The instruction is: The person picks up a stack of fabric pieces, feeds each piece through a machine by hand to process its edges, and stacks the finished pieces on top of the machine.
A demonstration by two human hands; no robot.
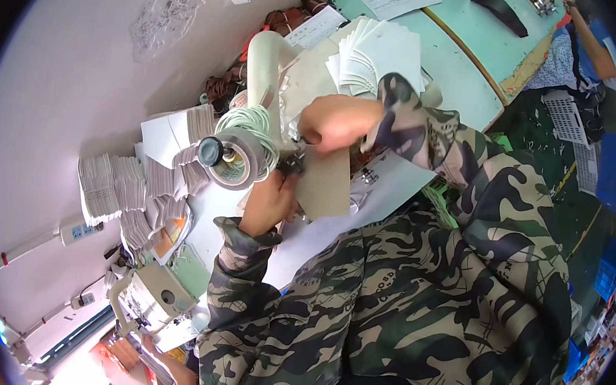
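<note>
A cream sewing machine (266, 62) stands before me, its round end with a dark knob toward me. Below its needle area lies a flat beige panel (329, 185), stiff-looking, cloth or card. My left hand (269, 205) is closed at the panel's left edge, fingers bent under the machine head. My right hand (339, 122) is curled closed over the panel's upper edge, close to the needle area. The fingertips of both hands are partly hidden, and so is the needle. Pale green cord (249, 126) is looped around the machine's end.
Fanned white panels (384, 54) lie beyond my right hand. Bundled stacks of pale pieces (109, 188) stand at the left by the wall. Another sewing machine (163, 290) is at lower left, with another person's arm (171, 370). A second person's arm (598, 49) shows at upper right.
</note>
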